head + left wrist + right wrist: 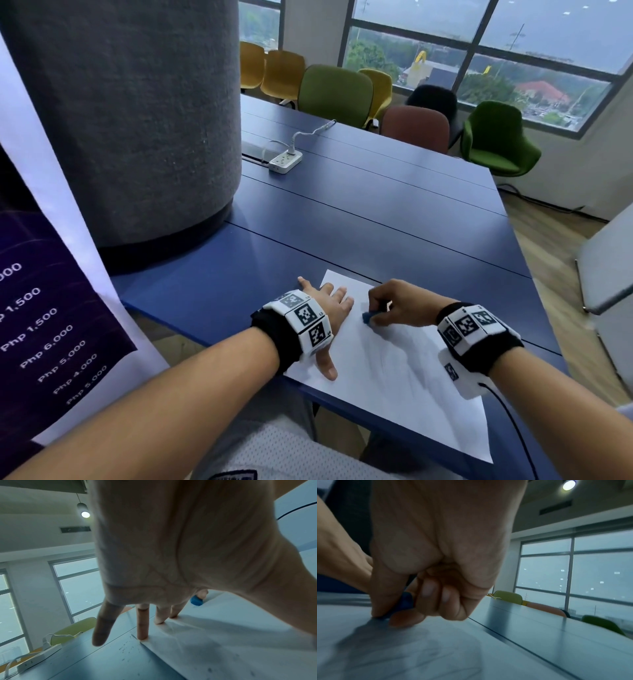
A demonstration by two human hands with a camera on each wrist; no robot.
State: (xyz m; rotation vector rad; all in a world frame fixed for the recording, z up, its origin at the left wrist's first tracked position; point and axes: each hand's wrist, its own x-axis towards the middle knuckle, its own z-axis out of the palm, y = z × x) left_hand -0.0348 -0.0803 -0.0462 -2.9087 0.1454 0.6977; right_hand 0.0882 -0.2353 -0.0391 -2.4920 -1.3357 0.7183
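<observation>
A white sheet of paper with faint grey pencil smudges lies on the blue table near its front edge. My left hand lies flat with spread fingers on the paper's left side, pressing it down; in the left wrist view its fingertips touch the paper's edge. My right hand pinches a small blue eraser between thumb and fingers and holds it against the paper. The eraser shows dark between thumb and curled fingers in the right wrist view, and as a blue lump in the left wrist view.
A wide grey felt-covered column stands on the table's left side. A white power strip with a cable lies further back. Green, yellow and red chairs line the far edge under windows. A printed banner hangs at the left.
</observation>
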